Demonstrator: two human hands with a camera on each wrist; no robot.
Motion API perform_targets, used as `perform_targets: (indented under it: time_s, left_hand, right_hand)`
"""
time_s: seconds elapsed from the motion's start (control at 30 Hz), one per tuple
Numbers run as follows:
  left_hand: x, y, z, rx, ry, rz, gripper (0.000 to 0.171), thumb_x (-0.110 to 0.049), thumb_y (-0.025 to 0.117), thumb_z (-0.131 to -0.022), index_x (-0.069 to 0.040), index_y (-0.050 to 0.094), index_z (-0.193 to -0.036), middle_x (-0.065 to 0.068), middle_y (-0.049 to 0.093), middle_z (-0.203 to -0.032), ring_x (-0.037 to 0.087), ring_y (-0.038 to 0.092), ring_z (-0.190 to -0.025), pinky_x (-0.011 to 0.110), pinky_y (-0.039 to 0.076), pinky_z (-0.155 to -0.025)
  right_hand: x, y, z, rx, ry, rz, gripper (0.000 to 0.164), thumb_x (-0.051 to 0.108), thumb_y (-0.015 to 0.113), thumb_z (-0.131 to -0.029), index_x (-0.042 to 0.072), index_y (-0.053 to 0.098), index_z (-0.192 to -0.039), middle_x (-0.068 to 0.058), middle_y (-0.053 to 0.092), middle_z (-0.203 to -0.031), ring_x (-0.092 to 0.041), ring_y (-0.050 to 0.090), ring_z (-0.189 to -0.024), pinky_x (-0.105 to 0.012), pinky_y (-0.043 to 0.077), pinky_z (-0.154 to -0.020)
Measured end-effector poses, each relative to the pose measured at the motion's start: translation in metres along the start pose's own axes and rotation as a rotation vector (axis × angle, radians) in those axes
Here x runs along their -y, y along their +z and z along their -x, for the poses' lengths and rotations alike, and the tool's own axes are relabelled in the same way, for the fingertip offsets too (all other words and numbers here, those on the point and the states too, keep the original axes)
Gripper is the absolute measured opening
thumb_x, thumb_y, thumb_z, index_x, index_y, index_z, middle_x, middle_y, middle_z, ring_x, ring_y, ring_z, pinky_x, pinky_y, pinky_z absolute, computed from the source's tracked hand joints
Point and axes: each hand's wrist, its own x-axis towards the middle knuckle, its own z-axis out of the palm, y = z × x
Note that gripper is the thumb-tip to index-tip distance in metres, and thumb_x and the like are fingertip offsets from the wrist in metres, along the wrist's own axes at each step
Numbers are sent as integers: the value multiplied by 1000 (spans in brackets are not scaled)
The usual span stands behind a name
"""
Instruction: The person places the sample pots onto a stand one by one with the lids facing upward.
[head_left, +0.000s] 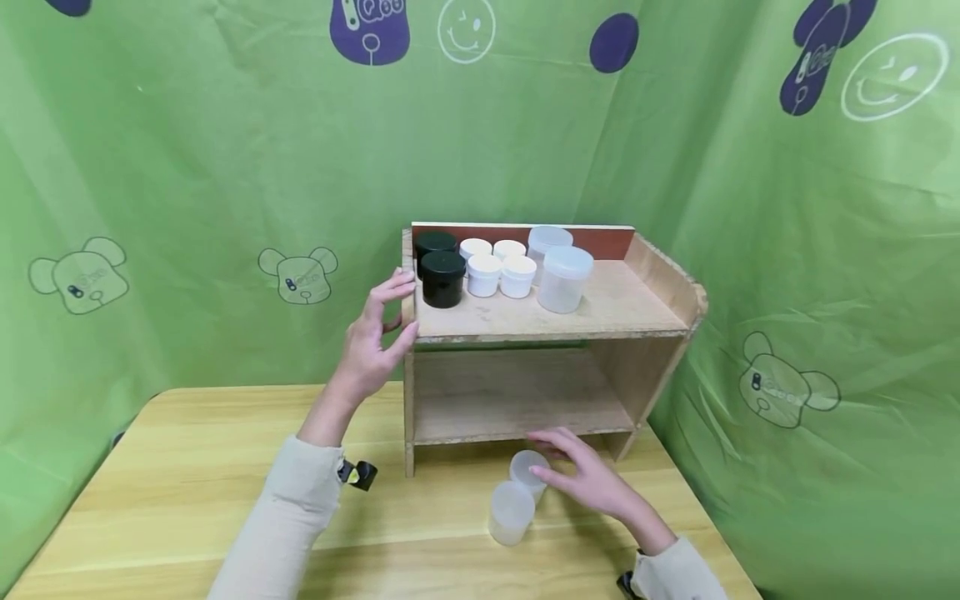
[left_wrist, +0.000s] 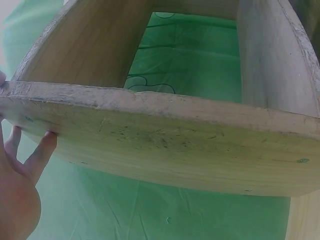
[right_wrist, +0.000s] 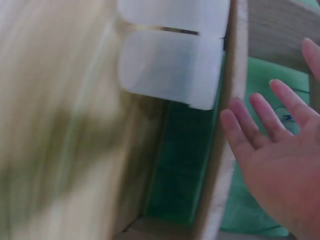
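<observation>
My left hand (head_left: 367,346) touches the left side panel of a small two-tier wooden shelf (head_left: 551,337), its fingers spread. In the left wrist view, fingertips of the left hand (left_wrist: 20,180) rest against the panel's outer face. My right hand (head_left: 588,479) is low in front of the shelf, fingers extended, holding nothing. Just left of it, two translucent lidded jars stand on the table: a front jar (head_left: 512,515) and a rear jar (head_left: 528,467) close behind. In the right wrist view the right hand (right_wrist: 280,165) is apart from the translucent jars (right_wrist: 160,65).
On the top tier stand two black jars (head_left: 442,283), several small white jars (head_left: 517,279) and two larger translucent jars (head_left: 562,287), in two rows. The lower tier (head_left: 517,396) shows bare wood. A light wooden table (head_left: 195,475) lies below; green curtains (head_left: 225,167) surround it.
</observation>
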Motion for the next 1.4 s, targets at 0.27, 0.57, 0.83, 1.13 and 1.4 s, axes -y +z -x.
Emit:
perform_targets:
  time_s: [0.27, 0.57, 0.83, 1.13, 1.4]
  left_hand:
    - [0, 0, 0, 6, -1, -1, 54, -17, 62, -98, -20, 44, -148, -4, 37, -166, 17, 27, -158, 53, 52, -112]
    - [0, 0, 0, 8, 2, -3, 54, -18, 62, -98, -21, 44, -149, -3, 37, -167, 18, 27, -158, 53, 51, -112]
    - [0, -1, 0, 7, 8, -12, 54, -18, 62, -98, -21, 44, -149, -5, 37, -167, 18, 28, -158, 52, 53, -111]
    - [1, -1, -1, 1, 12, -32, 54, -20, 62, -98, -21, 44, -149, -5, 38, -166, 19, 28, -158, 51, 52, -112]
    - [1, -2, 0, 8, 10, -22, 54, -18, 62, -98, -20, 43, -149, -4, 37, -167, 18, 28, -158, 54, 52, -112]
  right_hand:
    - [-22, 5, 6, 119, 89, -71, 62, 33, 69, -99, 10, 48, -153, -21, 47, -155, -49, 46, -141, -69, 38, -117]
    - [-38, 11, 7, 225, 158, -233, 68, 25, 67, -100, 10, 38, -159, -26, 45, -153, -52, 46, -139, -64, 44, -116]
    - [-47, 13, 5, 244, 171, -304, 71, 20, 71, -97, 9, 37, -159, -28, 50, -146, -53, 50, -135, -61, 51, -110]
    - [-50, 13, 5, 231, 130, -249, 69, 22, 74, -95, 4, 42, -153, -24, 55, -141, -45, 57, -129, -48, 57, -108]
    - [-51, 13, 6, 170, 114, -172, 69, 24, 77, -92, 4, 47, -151, -20, 58, -137, -38, 61, -123, -43, 58, -105]
